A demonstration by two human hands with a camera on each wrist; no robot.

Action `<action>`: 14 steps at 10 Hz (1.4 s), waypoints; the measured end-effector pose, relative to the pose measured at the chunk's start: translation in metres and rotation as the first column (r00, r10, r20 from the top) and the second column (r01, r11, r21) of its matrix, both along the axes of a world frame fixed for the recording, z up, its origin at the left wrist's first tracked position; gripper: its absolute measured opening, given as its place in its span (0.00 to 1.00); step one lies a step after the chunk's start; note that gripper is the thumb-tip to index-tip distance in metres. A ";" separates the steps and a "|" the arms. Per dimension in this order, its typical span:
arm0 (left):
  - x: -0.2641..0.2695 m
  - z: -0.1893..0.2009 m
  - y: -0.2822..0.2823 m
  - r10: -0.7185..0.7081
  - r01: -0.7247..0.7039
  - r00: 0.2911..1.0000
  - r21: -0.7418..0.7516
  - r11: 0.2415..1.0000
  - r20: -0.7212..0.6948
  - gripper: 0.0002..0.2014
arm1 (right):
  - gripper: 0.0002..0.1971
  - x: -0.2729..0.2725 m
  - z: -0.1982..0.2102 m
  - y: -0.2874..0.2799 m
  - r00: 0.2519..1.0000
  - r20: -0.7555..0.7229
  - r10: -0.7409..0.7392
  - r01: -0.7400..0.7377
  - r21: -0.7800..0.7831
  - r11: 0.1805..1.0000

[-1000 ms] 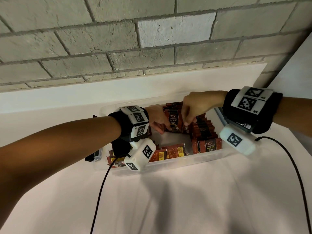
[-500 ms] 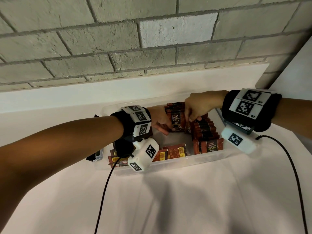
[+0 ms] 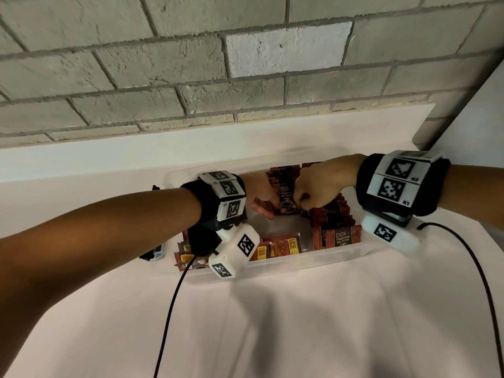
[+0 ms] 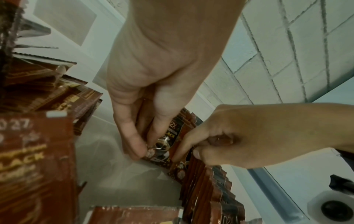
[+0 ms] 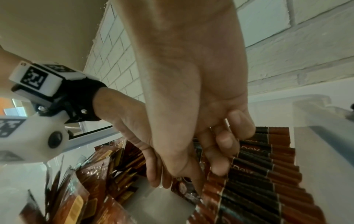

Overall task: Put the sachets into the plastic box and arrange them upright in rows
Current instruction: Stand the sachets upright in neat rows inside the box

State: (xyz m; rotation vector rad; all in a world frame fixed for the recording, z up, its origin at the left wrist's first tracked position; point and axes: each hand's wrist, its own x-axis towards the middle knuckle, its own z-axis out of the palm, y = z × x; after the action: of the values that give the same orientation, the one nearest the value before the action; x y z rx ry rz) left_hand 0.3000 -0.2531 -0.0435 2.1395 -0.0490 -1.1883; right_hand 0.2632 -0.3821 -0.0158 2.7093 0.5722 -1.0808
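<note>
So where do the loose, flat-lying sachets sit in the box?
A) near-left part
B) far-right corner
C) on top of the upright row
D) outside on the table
A: the flat-lying sachets lie along the plastic box's near wall toward the left, while the upright row fills the right side.

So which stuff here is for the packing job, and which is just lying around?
For the job:
- box
- upright sachet that both hands hold
- standing row on the right
- flat sachets still to stand up
- left hand, right hand

Just lying about:
- dark thing left of the box, too hidden to name
- cloth
- wall
</note>
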 end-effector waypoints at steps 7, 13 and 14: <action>-0.007 0.023 0.021 -0.229 0.241 0.950 -0.034 0.970 0.213 0.18 | 0.17 -0.003 0.012 -0.008 0.998 0.063 -0.014 0.011 0.041 0.999; -0.004 0.021 0.020 -0.447 0.432 0.853 0.115 0.894 0.270 0.17 | 0.20 -0.013 0.015 0.007 0.994 0.061 0.090 -0.085 -0.085 0.993; -0.002 0.018 0.017 -0.204 0.215 0.962 -0.044 0.976 0.182 0.15 | 0.20 -0.013 0.015 0.005 0.994 0.063 0.095 -0.088 -0.107 0.990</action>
State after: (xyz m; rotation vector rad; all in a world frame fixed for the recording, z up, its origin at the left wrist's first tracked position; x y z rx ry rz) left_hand 0.2977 -0.2357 -0.0253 2.2192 -0.3965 -1.0938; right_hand 0.2507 -0.3767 -0.0005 2.5919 0.6049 -0.9647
